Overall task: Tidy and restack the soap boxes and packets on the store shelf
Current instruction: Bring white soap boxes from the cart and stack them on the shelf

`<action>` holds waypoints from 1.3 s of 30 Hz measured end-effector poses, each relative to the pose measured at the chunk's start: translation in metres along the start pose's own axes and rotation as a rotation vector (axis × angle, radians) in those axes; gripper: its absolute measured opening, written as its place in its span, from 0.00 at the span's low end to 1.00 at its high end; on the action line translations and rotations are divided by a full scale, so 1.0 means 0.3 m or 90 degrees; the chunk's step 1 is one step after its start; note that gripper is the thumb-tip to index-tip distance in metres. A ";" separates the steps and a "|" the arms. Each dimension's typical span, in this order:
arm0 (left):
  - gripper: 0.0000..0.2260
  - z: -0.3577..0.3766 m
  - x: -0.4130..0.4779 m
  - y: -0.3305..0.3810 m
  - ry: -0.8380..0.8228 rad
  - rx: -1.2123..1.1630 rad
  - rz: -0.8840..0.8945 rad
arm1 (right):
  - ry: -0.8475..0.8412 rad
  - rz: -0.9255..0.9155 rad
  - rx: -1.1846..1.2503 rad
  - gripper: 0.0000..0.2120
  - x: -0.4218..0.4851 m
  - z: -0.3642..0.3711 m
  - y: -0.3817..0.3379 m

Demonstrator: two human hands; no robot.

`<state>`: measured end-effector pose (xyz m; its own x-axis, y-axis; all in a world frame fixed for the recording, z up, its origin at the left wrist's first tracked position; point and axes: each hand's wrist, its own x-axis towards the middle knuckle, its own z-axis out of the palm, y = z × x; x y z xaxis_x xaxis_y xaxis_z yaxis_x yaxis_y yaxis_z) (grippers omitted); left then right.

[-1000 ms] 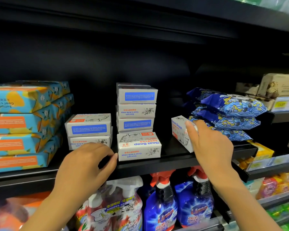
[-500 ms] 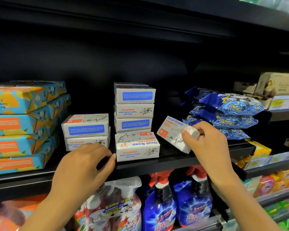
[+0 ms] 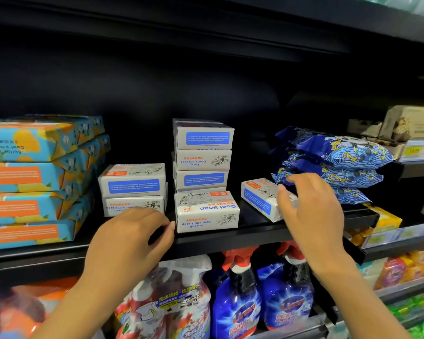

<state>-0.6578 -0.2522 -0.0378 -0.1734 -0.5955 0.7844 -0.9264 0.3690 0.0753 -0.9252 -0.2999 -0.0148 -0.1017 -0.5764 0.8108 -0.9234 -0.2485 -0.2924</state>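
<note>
Head view, right hand [image 3: 311,211] hides soap box [image 3: 260,196] end, blue-orange packets [image 3: 22,182] cropped.

Black metal shelf [image 3: 255,242] w/ dark back panel [image 3: 132,89], spray bottles [image 3: 235,304] on tier below, yellow price tag [image 3: 414,150] at rt.

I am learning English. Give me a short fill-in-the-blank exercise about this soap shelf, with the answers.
The middle stack of white soap boxes is ___ boxes high. The left stack holds ___ boxes. The right hand is at a lone box beside the ___ packets.
Answers: four; two; blue.
</note>
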 end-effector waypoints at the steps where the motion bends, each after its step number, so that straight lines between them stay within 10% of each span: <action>1: 0.17 -0.001 -0.002 0.001 -0.001 0.000 -0.003 | -0.008 -0.059 0.061 0.11 -0.001 -0.011 -0.030; 6: 0.17 -0.011 -0.011 0.004 0.007 -0.008 -0.006 | -0.329 -0.292 0.202 0.24 -0.001 0.012 -0.164; 17: 0.17 -0.018 -0.046 -0.005 0.036 -0.005 -0.031 | -0.448 -0.284 0.201 0.25 0.045 0.022 -0.179; 24: 0.23 -0.075 -0.002 0.051 0.034 -0.479 -0.310 | -0.132 -0.418 0.193 0.31 -0.024 -0.027 -0.216; 29: 0.21 -0.100 0.038 0.110 -0.014 -0.674 -0.251 | 0.007 -0.471 0.267 0.25 -0.040 -0.069 -0.253; 39: 0.18 -0.124 0.008 0.104 0.064 -0.726 -0.172 | -0.208 -0.166 0.534 0.34 -0.033 -0.132 -0.213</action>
<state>-0.6747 -0.2156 -0.0108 0.0577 -0.7122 0.6996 -0.0854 0.6947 0.7142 -0.8798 -0.2474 0.0159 0.2974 -0.5826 0.7564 -0.3211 -0.8071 -0.4954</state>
